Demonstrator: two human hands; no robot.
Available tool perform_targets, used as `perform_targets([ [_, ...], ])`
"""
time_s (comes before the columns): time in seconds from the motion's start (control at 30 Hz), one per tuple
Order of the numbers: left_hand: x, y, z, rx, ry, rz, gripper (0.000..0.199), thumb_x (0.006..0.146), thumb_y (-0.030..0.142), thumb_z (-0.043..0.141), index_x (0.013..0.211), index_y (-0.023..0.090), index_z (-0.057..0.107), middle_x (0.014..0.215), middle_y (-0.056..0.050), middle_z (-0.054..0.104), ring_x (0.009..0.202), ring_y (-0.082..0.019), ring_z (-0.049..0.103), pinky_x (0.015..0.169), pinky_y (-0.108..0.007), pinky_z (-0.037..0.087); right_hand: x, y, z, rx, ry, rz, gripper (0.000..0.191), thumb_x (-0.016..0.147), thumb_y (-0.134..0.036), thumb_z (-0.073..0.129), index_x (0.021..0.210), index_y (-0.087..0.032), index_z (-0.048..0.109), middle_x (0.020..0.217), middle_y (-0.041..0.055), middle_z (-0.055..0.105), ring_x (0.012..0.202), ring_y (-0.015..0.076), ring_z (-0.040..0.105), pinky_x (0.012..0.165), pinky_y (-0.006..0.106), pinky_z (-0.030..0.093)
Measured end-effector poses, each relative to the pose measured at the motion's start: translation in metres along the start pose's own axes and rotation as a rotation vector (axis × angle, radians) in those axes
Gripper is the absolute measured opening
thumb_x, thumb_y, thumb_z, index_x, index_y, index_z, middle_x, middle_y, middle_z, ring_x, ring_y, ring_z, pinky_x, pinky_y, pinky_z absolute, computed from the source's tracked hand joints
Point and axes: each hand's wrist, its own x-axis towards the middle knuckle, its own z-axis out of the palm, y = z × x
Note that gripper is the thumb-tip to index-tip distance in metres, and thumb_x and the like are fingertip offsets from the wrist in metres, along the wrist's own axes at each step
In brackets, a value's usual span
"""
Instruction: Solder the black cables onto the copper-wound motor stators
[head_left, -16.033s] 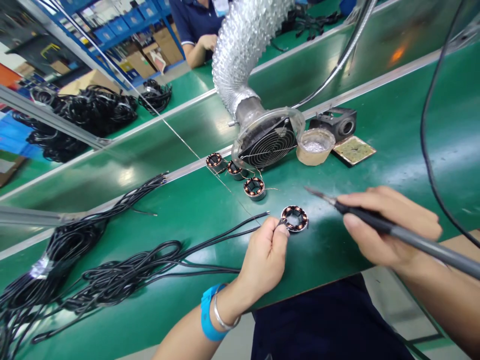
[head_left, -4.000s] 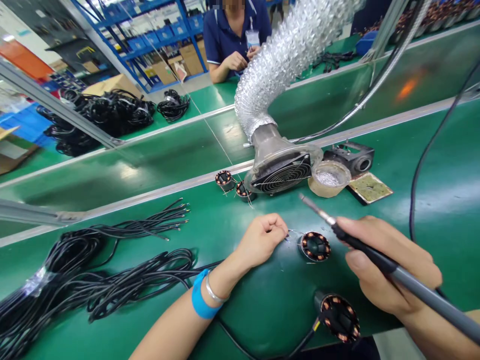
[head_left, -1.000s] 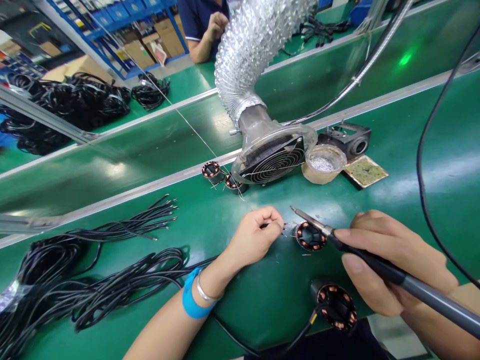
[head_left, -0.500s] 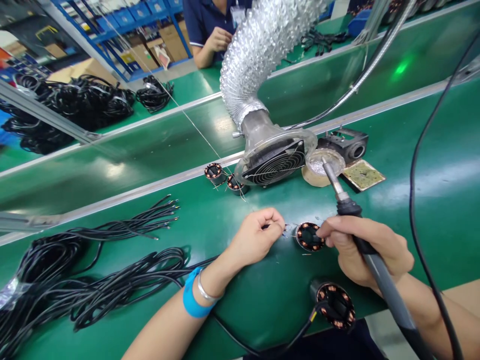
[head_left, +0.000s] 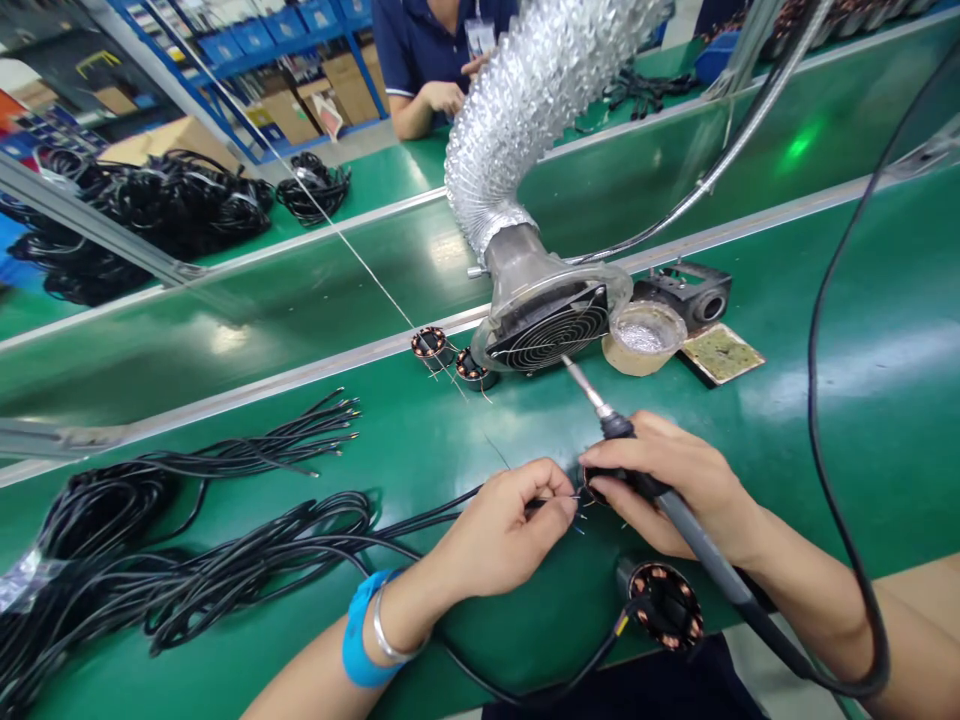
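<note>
My left hand [head_left: 517, 525] pinches the end of a black cable [head_left: 459, 508], and thin stripped wires [head_left: 579, 520] stick out past its fingertips. A soldering iron [head_left: 694, 540] lies in the grip of my right hand [head_left: 686, 475], its bare metal tip pointing up and away in front of the fan. The thumb and index finger of that hand also reach a copper-wound motor stator [head_left: 591, 487], mostly hidden beneath them. Nearer to me, another stator [head_left: 666, 605] with a black cable attached rests at the bench edge.
A fume extractor fan [head_left: 547, 335] hangs from a silver duct [head_left: 499, 140]. Beside it are a round pot of solder [head_left: 645, 338], an iron stand [head_left: 694, 292] and a sponge tray [head_left: 724, 355]. Two stators [head_left: 430, 345] stand behind; cable bundles [head_left: 247, 560] lie left. A person [head_left: 427, 60] sits opposite.
My right hand has brought the iron's tip left, from the solder pot to before the fan, and now covers the stator. My left hand has shifted slightly toward me.
</note>
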Motion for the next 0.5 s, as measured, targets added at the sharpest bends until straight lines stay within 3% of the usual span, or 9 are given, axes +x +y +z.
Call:
perform_targets([
  [0.1,-0.001,0.000,-0.004,0.014,0.010,-0.008,0.020,0.095,0.033,0.050,0.083,0.018,0.053,0.065,0.006,0.046,0.058,-0.009,0.036,0.055,-0.024,0.030,0.003,0.002,0.004,0.064,-0.051,-0.035,0.025,0.085,-0.003,0.060,0.107,-0.015,0.060,0.078,0.0019,0.065,0.066,0.0122,0.048,0.059,0.026,0.045],
  [0.37,-0.001,-0.007,-0.005,-0.074,0.088,-0.057,0.024,0.093,0.037,0.052,0.081,0.017,0.054,0.067,0.005,0.046,0.061,-0.009,0.037,0.058,-0.023,0.030,0.009,0.003,0.011,-0.012,-0.019,-0.100,0.022,0.088,-0.003,0.056,0.105,-0.015,0.061,0.067,-0.0012,0.056,0.063,0.0122,0.047,0.061,0.026,0.045],
  [0.5,-0.002,-0.013,0.001,-0.125,0.147,-0.021,0.022,0.092,0.036,0.052,0.080,0.016,0.055,0.070,0.004,0.051,0.064,-0.010,0.042,0.061,-0.023,0.033,0.005,-0.005,0.001,-0.003,0.033,-0.071,0.042,0.088,-0.001,0.056,0.125,-0.019,0.059,0.072,-0.0004,0.062,0.062,0.0124,0.051,0.059,0.026,0.048],
])
